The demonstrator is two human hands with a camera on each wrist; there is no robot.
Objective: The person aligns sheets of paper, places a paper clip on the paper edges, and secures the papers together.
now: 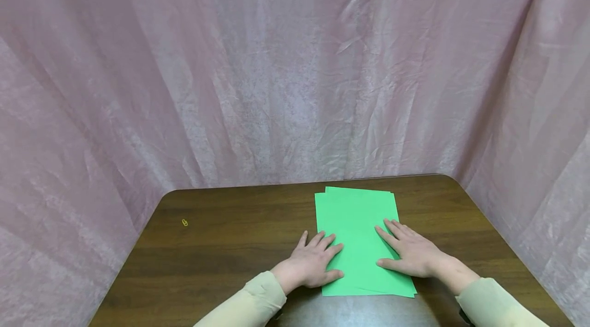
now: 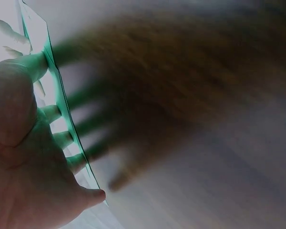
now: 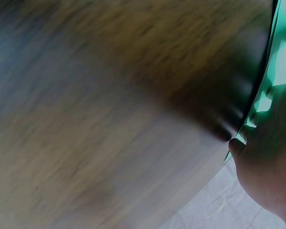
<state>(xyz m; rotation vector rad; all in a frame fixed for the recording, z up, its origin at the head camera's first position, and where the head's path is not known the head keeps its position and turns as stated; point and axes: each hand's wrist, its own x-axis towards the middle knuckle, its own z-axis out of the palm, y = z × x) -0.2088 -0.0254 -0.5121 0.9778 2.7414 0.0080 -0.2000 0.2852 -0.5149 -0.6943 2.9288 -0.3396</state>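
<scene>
Bright green sheets of paper [image 1: 357, 224] lie in a slightly uneven stack on the wooden table, their top and bottom edges offset. My left hand [image 1: 311, 263] rests on the left edge of the stack, fingers spread and straight. On the right edge lies my right hand [image 1: 412, 253], its fingers also spread out. In the left wrist view the fingertips [image 2: 52, 113] touch the green paper [image 2: 62, 95] near its edge. The right wrist view has the right hand [image 3: 271, 152] along the other edge of the paper [image 3: 281, 52].
A small yellow paper clip [image 1: 184, 222] lies on the left part of the brown wooden table [image 1: 221, 255]. Pink curtains [image 1: 286, 71] hang behind the table and at both sides. The table's back edge runs just beyond the paper.
</scene>
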